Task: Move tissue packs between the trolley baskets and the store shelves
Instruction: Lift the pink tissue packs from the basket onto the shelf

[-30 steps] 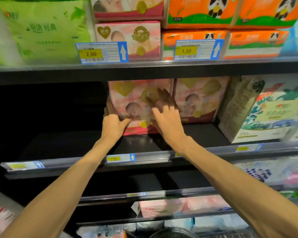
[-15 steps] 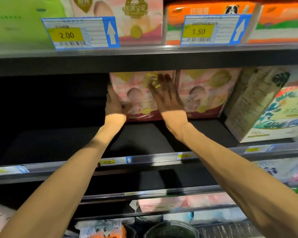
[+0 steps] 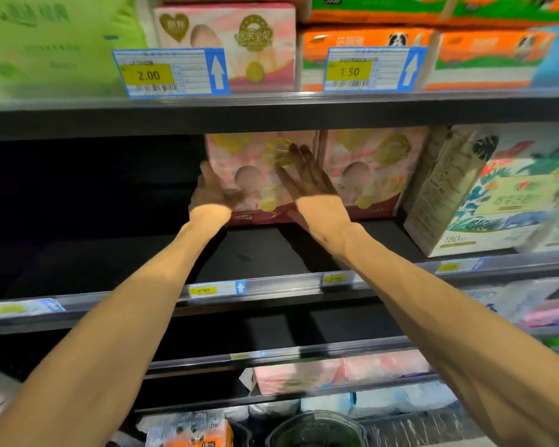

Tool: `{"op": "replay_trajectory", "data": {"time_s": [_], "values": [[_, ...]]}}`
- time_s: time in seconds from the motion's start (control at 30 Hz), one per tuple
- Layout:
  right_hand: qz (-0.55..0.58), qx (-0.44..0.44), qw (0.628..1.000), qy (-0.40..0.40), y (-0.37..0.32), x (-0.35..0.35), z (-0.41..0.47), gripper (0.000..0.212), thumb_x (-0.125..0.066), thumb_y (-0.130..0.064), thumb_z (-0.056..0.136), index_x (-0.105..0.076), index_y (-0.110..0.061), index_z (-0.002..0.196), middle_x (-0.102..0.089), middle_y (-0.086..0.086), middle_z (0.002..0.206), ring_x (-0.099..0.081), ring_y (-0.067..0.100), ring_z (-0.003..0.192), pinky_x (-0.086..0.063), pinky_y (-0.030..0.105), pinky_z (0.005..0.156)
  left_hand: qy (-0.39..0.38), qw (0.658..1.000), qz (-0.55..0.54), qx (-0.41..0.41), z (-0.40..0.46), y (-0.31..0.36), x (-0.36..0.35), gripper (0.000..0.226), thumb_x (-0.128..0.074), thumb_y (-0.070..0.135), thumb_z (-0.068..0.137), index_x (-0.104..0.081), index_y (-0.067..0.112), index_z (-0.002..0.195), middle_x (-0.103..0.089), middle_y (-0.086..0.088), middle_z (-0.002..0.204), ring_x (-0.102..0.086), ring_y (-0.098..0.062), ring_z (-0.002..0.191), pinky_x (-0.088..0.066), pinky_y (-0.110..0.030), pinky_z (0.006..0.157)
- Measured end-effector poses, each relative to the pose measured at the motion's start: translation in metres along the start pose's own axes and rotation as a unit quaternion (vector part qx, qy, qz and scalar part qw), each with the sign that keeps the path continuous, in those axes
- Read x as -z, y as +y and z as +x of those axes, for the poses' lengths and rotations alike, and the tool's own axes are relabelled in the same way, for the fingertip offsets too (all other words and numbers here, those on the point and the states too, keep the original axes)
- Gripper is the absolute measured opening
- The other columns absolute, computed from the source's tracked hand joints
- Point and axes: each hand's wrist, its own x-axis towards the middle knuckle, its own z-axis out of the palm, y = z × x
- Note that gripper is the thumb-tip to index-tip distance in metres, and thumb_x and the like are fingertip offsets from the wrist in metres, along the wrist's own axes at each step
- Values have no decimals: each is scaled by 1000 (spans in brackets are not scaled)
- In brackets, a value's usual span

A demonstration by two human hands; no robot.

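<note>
A pink tissue pack (image 3: 255, 175) with a baby picture stands upright deep on the dark middle shelf (image 3: 265, 253), right against a second pink pack (image 3: 368, 175). My left hand (image 3: 208, 198) cups its lower left corner, thumb on the front. My right hand (image 3: 310, 185) lies flat on its front face, fingers spread and pointing up. Both hands are in the shelf's shadow. At the bottom edge an orange tissue pack (image 3: 191, 430) lies in the trolley basket (image 3: 400, 427).
A white tropical-print tissue box (image 3: 484, 195) stands to the right on the same shelf; the left part of the shelf is dark. Above are green, pink and orange packs behind price tags 2.00 (image 3: 170, 72) and 1.50 (image 3: 373, 69). Lower shelves hold more pink packs (image 3: 304, 375).
The pink pack has been pushed from near the shelf front back into the shelf, level with its neighbour. Both hands followed it inward and my view moved closer.
</note>
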Motion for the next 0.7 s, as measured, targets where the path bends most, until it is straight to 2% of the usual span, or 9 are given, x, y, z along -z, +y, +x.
{"op": "replay_trajectory", "data": {"time_s": [0.07,0.1,0.17,0.23,0.27,0.33,0.43,0.5,0.7], "values": [[19,-8,999,-32,-2,18,-7,87,-67,-32,90,-21,-19,162,-23,21,166,-18,39,154,-23,48,124,8,1000,11,-8,-8,-1,9,97,-80,45,82,-22,13,153,-48,-20,146,-55,-46,125,-50,-58,98],[27,-16,998,-54,-3,27,-10,84,-65,-39,92,-23,-18,162,-35,23,160,-27,39,151,-26,48,123,22,999,21,-17,-15,-2,15,98,-80,43,83,-21,13,156,-47,-21,146,-53,-46,126,-49,-57,99],[29,-28,995,-91,-8,43,-20,76,-62,-47,96,-31,-16,158,-54,23,145,-45,39,140,-30,49,117,32,996,72,-50,-35,-5,25,84,-75,34,88,-30,7,154,-49,-25,142,-51,-47,125,-49,-55,98],[27,-25,996,-82,-12,53,-33,81,-62,-50,95,-27,-18,159,-49,20,150,-42,39,141,-28,52,118,30,982,160,-94,-62,-4,37,54,-66,36,96,-53,-3,132,-58,-28,125,-56,-46,117,-50,-53,95],[28,-23,996,-83,-13,58,-41,82,-61,-52,95,-24,-18,160,-46,18,151,-41,38,141,-27,53,118,46,972,197,-120,-75,-3,42,52,-61,43,99,-59,-4,121,-62,-27,117,-58,-45,112,-50,-51,92],[27,-18,996,-86,-15,62,-57,82,-58,-53,96,-23,-18,161,-43,16,151,-39,36,140,-27,53,118,78,954,238,-165,-103,0,50,58,-56,55,99,-58,1,120,-64,-21,112,-60,-40,108,-50,-52,93],[36,1,995,-91,-19,79,-84,86,-56,-56,97,-15,-19,163,-27,17,164,-23,35,153,-19,56,123,80,941,241,-223,-142,-3,51,68,-54,57,99,-43,12,150,-52,-13,146,-45,-33,138,-35,-56,116],[43,10,994,-105,-21,91,-102,89,-53,-60,97,-10,-20,163,-17,14,168,-13,31,156,-15,56,124,66,940,245,-229,-171,-9,51,74,-50,58,100,-29,18,160,-35,-8,163,-27,-28,152,-23,-56,122],[75,24,991,-112,-33,119,-167,92,-50,-66,95,-8,-22,164,-16,12,169,-13,30,157,-17,56,124,62,935,271,-222,-261,-29,57,75,-45,58,101,-25,20,162,-28,-8,166,-22,-28,155,-23,-57,122]]}}
